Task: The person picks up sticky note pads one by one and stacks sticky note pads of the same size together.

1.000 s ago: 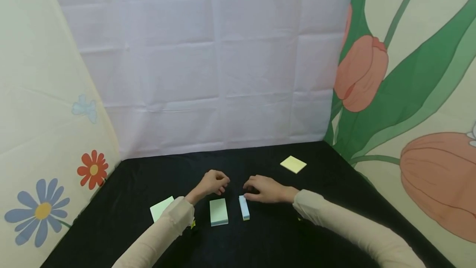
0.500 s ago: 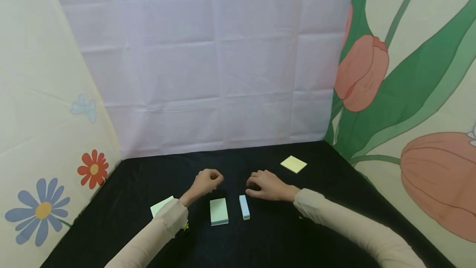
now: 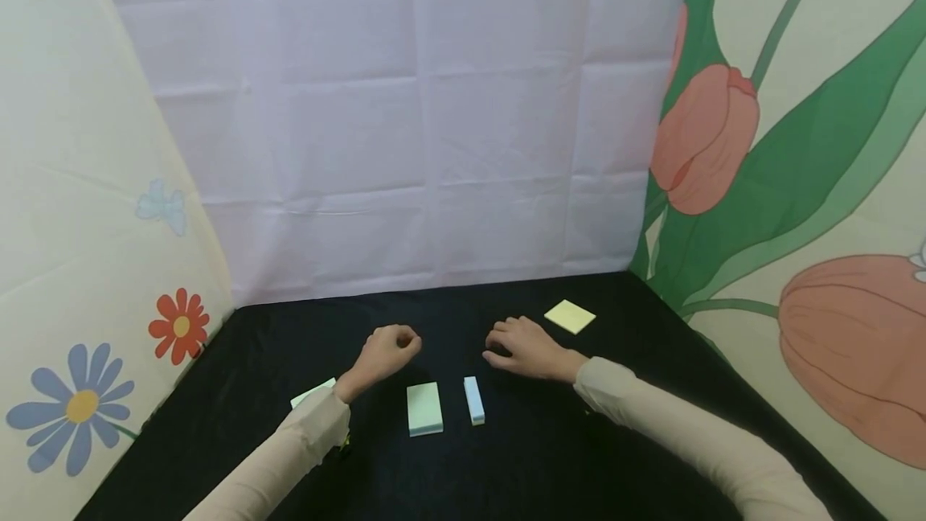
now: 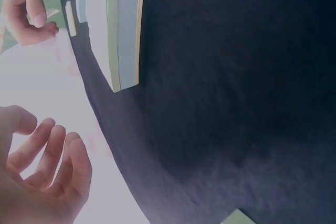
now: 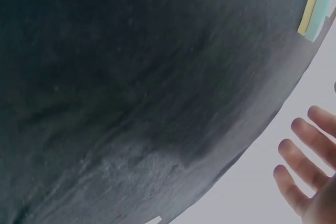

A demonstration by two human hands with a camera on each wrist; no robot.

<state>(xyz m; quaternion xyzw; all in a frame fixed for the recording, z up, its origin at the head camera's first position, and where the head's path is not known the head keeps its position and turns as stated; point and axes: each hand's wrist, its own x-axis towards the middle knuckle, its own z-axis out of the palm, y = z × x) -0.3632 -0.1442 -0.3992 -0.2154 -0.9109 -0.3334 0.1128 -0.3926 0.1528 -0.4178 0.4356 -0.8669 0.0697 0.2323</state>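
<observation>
In the head view a stack of pale green and blue sticky notes [image 3: 424,408] lies on the black cloth, with a narrow blue sticky-note stack [image 3: 473,400] to its right. My left hand [image 3: 381,356] hovers beyond and left of the wide stack, fingers loosely curled around nothing. Beyond the narrow stack, my right hand [image 3: 531,348] is held above the cloth with relaxed, bent fingers. Both hands look free of objects in the wrist views. Yellow shows along the narrow stack's lower edge [image 5: 311,11] in the right wrist view.
A yellow sticky-note pad [image 3: 570,317] lies at the back right. My left sleeve mostly covers a pale green pad [image 3: 313,392]. A white cloth backdrop [image 3: 427,143] hangs behind the black-covered table [image 3: 463,481], with flowered cloths at both sides.
My left hand has drawn left and slightly away from the wide stack. The right hand has shifted slightly up and right from the narrow stack. Both stacks stay in place.
</observation>
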